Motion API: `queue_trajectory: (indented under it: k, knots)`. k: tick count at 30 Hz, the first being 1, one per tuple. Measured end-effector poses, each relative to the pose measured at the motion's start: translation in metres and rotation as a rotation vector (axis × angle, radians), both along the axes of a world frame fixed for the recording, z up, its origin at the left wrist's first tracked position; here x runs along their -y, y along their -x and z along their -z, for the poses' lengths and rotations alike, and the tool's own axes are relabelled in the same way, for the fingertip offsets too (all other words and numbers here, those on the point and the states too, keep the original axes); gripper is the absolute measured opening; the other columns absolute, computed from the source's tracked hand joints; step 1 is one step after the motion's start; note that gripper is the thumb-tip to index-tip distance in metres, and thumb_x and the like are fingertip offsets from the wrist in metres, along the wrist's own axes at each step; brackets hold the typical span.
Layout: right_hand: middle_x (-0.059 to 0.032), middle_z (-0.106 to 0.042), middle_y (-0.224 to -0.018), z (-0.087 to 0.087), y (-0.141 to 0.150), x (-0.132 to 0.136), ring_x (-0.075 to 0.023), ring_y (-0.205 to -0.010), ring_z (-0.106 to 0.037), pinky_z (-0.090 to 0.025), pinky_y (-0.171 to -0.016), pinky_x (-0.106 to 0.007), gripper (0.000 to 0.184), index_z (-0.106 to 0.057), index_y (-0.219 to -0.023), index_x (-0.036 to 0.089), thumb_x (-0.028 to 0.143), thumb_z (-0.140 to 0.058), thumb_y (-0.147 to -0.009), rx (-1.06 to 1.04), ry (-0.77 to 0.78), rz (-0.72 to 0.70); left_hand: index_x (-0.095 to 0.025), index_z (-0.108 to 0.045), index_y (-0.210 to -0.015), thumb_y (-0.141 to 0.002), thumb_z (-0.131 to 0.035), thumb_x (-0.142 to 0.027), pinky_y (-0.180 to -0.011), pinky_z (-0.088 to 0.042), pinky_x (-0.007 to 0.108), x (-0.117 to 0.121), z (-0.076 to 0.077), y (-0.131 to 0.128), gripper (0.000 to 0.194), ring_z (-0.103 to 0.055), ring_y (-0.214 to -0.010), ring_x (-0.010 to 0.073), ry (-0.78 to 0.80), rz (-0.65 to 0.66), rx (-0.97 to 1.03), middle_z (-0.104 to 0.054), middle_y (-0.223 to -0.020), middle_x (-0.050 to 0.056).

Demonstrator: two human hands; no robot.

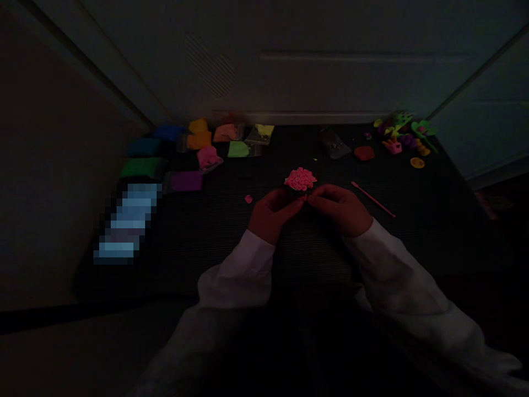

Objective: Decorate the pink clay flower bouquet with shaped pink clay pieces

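Observation:
In dim light, my left hand [268, 215] and my right hand [343, 209] meet over the dark table, thumbs and fingers pinched together. A small reddish bit [305, 197] shows between their fingertips; it looks like modelling clay, but its shape is unclear. Just beyond the fingertips is a cluster of pink clay flowers [301, 179] with a dark underside. Whether the fingers touch the cluster I cannot tell. A small pink clay piece [248, 199] lies left of my left hand. To the right of my right hand lies a thin pink modelling tool [373, 199].
Packets of coloured clay, such as a green one [142, 167] and a purple one [187, 181], line the back left. A lit phone [130, 220] lies left. Finished clay figures [407, 132], a red lump [364, 153] and a clear bag [335, 143] sit back right.

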State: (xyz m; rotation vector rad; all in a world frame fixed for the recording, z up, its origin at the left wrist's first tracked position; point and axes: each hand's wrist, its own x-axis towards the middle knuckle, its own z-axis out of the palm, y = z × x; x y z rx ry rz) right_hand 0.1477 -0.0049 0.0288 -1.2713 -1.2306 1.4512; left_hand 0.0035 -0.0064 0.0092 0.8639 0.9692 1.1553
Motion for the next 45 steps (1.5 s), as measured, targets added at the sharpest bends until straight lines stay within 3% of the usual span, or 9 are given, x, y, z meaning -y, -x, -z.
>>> queue_trajectory:
  k: [9, 20, 29, 35, 40, 45]
  knots:
    - [0.0049, -0.052, -0.061, 0.000, -0.003, 0.000, -0.0063, -0.052, -0.041, -0.029, -0.047, -0.021, 0.016, -0.059, -0.065, 0.020, 0.033, -0.066, -0.059, -0.161, 0.158, -0.015, -0.019, -0.064, -0.080, -0.056, -0.070, -0.024, -0.083, -0.042, 0.033, -0.001, 0.004, 0.001, 0.026, -0.059, -0.083, 0.0151, 0.009, -0.021, 0.001, -0.066, -0.083, 0.000]
    - [0.0056, -0.053, -0.061, 0.002, -0.001, 0.000, -0.0060, -0.054, -0.043, -0.032, -0.054, -0.023, 0.016, -0.058, -0.065, 0.018, 0.032, -0.065, -0.061, -0.056, 0.028, -0.021, -0.019, -0.064, -0.078, -0.056, -0.070, -0.022, -0.084, -0.041, 0.034, -0.001, 0.003, 0.000, 0.024, -0.059, -0.083, 0.0150, -0.005, -0.001, 0.030, -0.066, -0.083, 0.000]
    - [0.0065, -0.050, -0.057, -0.005, 0.003, 0.002, -0.0055, -0.051, -0.040, -0.031, -0.053, -0.023, 0.017, -0.057, -0.064, 0.017, 0.032, -0.065, -0.062, -0.004, 0.018, -0.012, -0.019, -0.064, -0.077, -0.054, -0.071, -0.023, -0.081, -0.042, 0.032, 0.000, -0.001, 0.001, 0.024, -0.059, -0.080, 0.0148, 0.002, -0.003, -0.015, -0.065, -0.081, 0.000]
    - [0.0064, -0.053, -0.059, 0.001, 0.002, 0.002, -0.0046, -0.051, -0.042, -0.030, -0.051, -0.021, 0.012, -0.060, -0.067, 0.018, 0.028, -0.064, -0.063, -0.069, 0.046, -0.025, -0.018, -0.063, -0.078, -0.057, -0.070, -0.023, -0.082, -0.041, 0.032, -0.001, 0.001, 0.002, 0.023, -0.058, -0.080, 0.0135, 0.008, 0.002, -0.024, -0.065, -0.082, 0.000]
    - [0.0059, -0.054, -0.059, 0.005, 0.000, 0.003, -0.0045, -0.051, -0.045, -0.033, -0.050, -0.019, 0.011, -0.062, -0.070, 0.019, 0.028, -0.064, -0.065, -0.196, 0.094, -0.034, -0.018, -0.063, -0.075, -0.057, -0.069, -0.021, -0.081, -0.040, 0.031, -0.003, 0.003, 0.002, 0.019, -0.058, -0.078, 0.0128, 0.026, -0.021, 0.088, -0.064, -0.079, -0.001]
    - [0.0048, -0.057, -0.059, 0.001, -0.001, 0.005, -0.0050, -0.050, -0.048, -0.035, -0.048, -0.019, 0.010, -0.060, -0.074, 0.019, 0.026, -0.062, -0.068, -0.235, 0.091, -0.078, -0.018, -0.063, -0.070, -0.055, -0.069, -0.015, -0.077, -0.040, 0.030, -0.002, -0.005, 0.000, 0.017, -0.057, -0.075, 0.0113, 0.057, -0.059, 0.245, -0.064, -0.074, -0.002]
